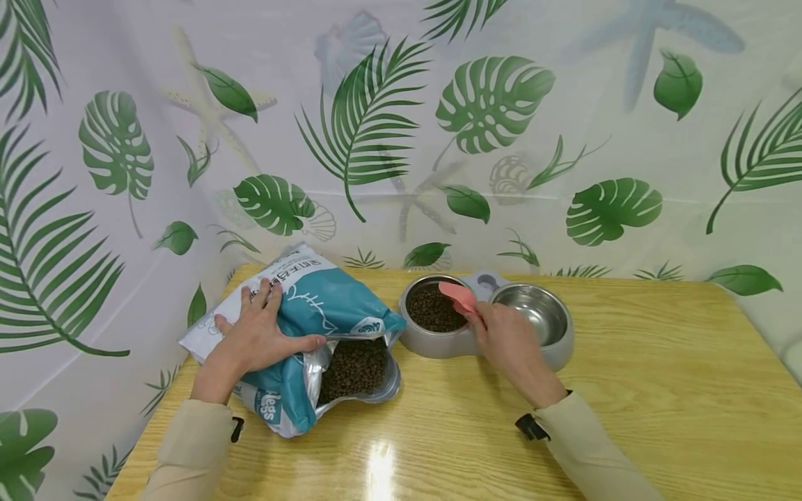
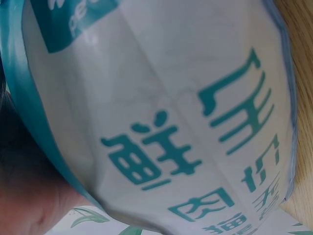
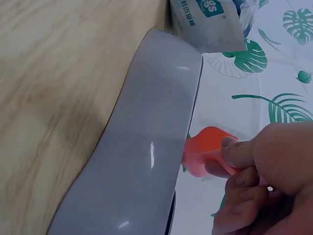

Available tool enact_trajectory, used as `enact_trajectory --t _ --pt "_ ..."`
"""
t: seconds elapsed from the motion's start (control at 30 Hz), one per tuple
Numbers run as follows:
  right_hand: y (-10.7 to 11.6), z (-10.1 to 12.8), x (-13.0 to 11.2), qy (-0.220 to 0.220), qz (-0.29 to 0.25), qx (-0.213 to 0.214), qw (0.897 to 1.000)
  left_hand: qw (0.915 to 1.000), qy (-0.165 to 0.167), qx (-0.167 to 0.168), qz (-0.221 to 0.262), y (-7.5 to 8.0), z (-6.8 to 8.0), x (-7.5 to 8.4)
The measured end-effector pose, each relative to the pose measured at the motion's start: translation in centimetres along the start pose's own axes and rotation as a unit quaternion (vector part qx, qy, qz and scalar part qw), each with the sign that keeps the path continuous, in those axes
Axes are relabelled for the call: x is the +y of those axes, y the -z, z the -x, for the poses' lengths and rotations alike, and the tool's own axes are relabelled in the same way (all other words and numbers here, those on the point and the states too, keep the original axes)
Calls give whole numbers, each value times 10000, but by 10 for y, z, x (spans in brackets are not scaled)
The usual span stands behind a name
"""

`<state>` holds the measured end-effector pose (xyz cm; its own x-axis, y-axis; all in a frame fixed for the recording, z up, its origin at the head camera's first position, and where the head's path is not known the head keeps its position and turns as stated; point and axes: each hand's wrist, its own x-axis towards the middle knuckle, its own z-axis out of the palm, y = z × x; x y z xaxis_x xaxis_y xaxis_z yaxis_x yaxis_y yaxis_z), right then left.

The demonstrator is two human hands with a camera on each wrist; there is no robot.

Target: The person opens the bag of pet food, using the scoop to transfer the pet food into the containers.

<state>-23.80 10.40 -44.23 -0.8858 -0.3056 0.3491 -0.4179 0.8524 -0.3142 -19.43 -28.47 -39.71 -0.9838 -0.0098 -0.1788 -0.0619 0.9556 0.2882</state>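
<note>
Two hands work beside the double feeder [image 1: 438, 344]: the right hand [image 1: 507, 337] pinches a pink scoop [image 1: 459, 296] over its kibble-filled left bowl [image 1: 432, 306], while the left hand [image 1: 253, 334] rests flat on the open food bag [image 1: 326, 306] lying just left of the feeder.

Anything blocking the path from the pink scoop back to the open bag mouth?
Nothing visible. The scoop, in the right hand, sits over the kibble-filled bowl; bare table lies between it and the bag opening.
</note>
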Motion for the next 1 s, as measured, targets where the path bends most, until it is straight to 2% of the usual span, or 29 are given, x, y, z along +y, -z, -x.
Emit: enact_trajectory --t 0.13,0.2,0.27,0.33,0.37,0.4,0.43,0.47,0.5,0.6,0.63,0.73,0.8,0.87,0.9,0.93,1.0 --pt "3 4 1 310 261 319 9987 10000 9 6 50 -1 1 0" --pt "7 6 0 287 -128 274 9991 10000 12 9 56 -1 1 1" --pt "14 7 -3 96 -849 5 9963 10000 17 6 57 -1 1 0" --pt "21 9 -6 -216 -1721 -476 9837 10000 21 12 46 -1 1 0" --pt "25 10 -8 -401 -2208 -813 9711 10000 18 17 41 -1 1 0" --pt "29 12 -9 -574 -2734 -1204 9526 10000 13 18 41 0 1 0" --pt "33 14 -11 -724 -3211 -1617 9303 10000 7 20 44 0 1 0" --pt "36 16 -12 -867 -3683 -2057 9025 10000 1 25 40 0 1 0" --pt "38 18 -14 -985 -4124 -2496 8706 10000 -4 33 40 0 1 0" --pt "38 24 -19 -1352 -5317 -3700 7497 10000 -12 31 37 1 0 0" --pt "35 26 -22 -1395 -5597 -3994 7126 10000 -8 30 41 1 1 0" --pt "23 33 -31 -1508 -6311 -4658 6016 10000 5 35 33 0 1 0" --pt "12 38 -38 -1546 -6694 -4899 5367 10000 0 37 39 0 1 0" --pt "1 41 -46 -1529 -6986 -5047 4836 10000 -11 46 34 0 1 0" --pt "-3 42 -50 -1515 -7081 -5092 4650 10000 -19 50 35 0 1 1" --pt "-7 43 -54 -1502 -7162 -5120 4497 10000 -23 54 37 0 0 1" --pt "-14 44 -61 -1486 -7256 -5158 4307 10000 -37 62 43 0 0 1"
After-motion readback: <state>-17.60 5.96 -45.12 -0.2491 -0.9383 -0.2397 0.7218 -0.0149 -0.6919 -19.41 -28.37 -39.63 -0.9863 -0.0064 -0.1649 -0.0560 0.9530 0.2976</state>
